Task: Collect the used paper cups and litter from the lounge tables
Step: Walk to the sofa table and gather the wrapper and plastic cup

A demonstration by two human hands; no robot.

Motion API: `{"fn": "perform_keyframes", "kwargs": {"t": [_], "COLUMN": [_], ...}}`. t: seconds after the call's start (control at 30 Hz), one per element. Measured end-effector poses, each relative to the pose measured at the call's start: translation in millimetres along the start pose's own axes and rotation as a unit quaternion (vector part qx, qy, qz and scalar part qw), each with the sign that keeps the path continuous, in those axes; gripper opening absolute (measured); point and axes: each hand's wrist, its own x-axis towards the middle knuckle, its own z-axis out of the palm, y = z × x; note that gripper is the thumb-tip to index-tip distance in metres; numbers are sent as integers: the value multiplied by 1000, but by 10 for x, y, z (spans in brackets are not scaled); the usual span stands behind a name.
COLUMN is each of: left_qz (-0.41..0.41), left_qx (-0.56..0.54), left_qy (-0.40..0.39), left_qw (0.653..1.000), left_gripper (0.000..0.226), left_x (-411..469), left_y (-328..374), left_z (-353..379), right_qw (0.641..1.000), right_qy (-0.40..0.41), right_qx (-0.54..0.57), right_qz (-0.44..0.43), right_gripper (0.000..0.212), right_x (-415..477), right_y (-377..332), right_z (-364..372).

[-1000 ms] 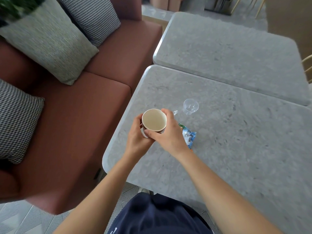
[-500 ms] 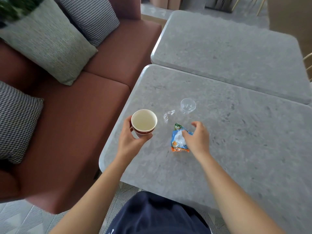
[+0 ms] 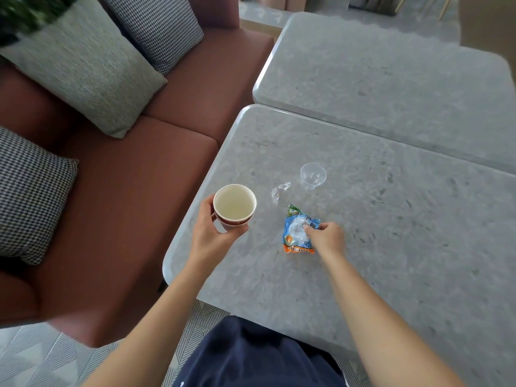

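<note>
Left hand [image 3: 212,237]: fingers wrapped round the paper cup [image 3: 234,206], holding it upright above the near-left corner of the table [image 3: 405,261].
Paper cup: mouth up, pale inside, a red band on the outside; nothing visible in it.
Right hand [image 3: 326,238]: fingers curled down onto the right edge of the wrapper [image 3: 296,229], clamped on it in what looks like a pinch.
Wrapper: blue and orange, crinkled, apparently still lying on the table, just right of the paper cup.
Plastic cup [image 3: 313,175]: clear, upright, on the table beyond the wrapper and apart from it.
Film scrap [image 3: 279,191]: a clear twist of plastic lying between the paper cup and the plastic cup.
Step in hand: picking up the wrapper, with the paper cup already collected.
Next move: probably lift the wrapper and tuck it into the paper cup. That calls for a firm pinch, since the foil is slippery, and a level cup.
Left to do: the film scrap and the plastic cup, both within reach. The scrap is thin and flat, so likely fiddly to lift.
Surroundings: a reddish sofa [image 3: 139,169] with cushions on the left and a second table [image 3: 391,79] behind.
</note>
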Motion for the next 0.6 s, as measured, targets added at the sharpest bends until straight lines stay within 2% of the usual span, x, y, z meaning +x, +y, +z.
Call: {"fn": "perform_keyframes", "kwargs": {"t": [0.23, 0.33, 0.6], "left_qz": [6, 7, 8], "left_qx": [2, 2, 7], "left_qy": [-3, -4, -13], "left_qw": [1000, 1000, 1000], "left_gripper": [67, 68, 67], "left_x": [-12, -5, 0], "left_y": [0, -11, -17], "left_z": [-6, -7, 13], "right_qw": [998, 992, 982], "right_qy": [-8, -14, -6], "right_qx": [61, 120, 188], "right_qz": [13, 40, -5], "right_gripper": [18, 23, 20], "right_x": [-33, -30, -146], "right_y": [-16, -60, -351], "right_z": [-35, -65, -234]}}
